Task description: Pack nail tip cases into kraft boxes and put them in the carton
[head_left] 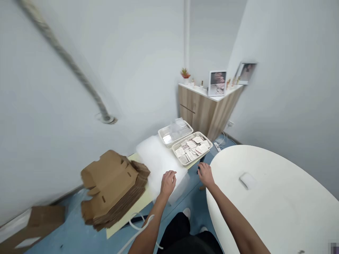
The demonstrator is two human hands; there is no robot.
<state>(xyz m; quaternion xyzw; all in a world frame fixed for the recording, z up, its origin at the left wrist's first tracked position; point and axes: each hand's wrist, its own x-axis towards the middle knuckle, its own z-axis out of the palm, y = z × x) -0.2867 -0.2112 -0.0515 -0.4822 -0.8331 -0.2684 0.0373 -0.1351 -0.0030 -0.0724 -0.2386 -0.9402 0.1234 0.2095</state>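
Observation:
My left hand (167, 182) rests with fingers curled loosely on the near edge of a white foam block (159, 159) on a low table. My right hand (204, 174) hovers just right of the block, near the edge of a white oval table (270, 197), its fingers bent and nothing visible in them. Beyond the block stand a white basket of flat pink-and-white packets (192, 147) and a white basket of clear plastic trays (175, 132).
A stack of flattened brown cardboard boxes (113, 187) lies left of the foam. A small white object (247, 180) sits on the oval table. A wooden cabinet (206, 109) with a photo frame and a plant stands in the corner. A rope hangs along the left wall.

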